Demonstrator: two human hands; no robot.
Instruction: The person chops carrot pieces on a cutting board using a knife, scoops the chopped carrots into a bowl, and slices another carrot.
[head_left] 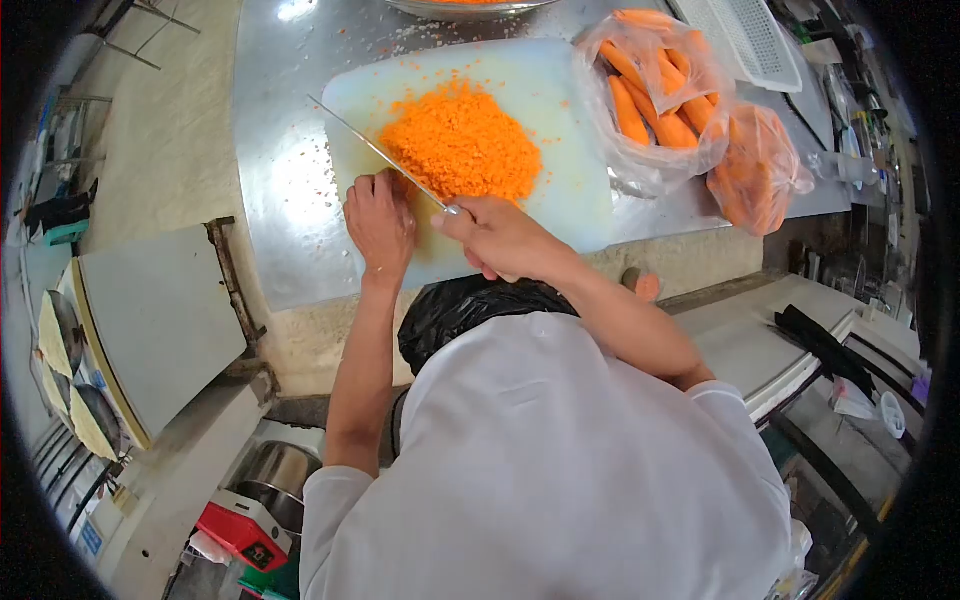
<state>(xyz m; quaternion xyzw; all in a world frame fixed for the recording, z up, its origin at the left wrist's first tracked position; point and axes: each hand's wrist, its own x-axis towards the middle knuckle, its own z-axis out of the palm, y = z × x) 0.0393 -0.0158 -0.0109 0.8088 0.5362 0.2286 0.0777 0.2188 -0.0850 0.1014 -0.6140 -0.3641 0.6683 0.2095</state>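
Observation:
My right hand (505,238) is closed round the handle of a knife (372,147). Its long blade slants up and left over a white cutting board (560,120), along the left side of a heap of finely chopped carrot (462,140). On the near side of the blade rests my left hand (381,225), its fingers curled down against the board close to the edge. What lies under those fingers is hidden by the hand and knife. Small orange bits are scattered around the heap.
To the right, an open plastic bag of whole carrots (645,105) stands beside a tied bag of carrots (757,170). Behind them is a white perforated basket (745,45). A metal bowl (470,10) sits at the far edge of view on the steel table (280,225).

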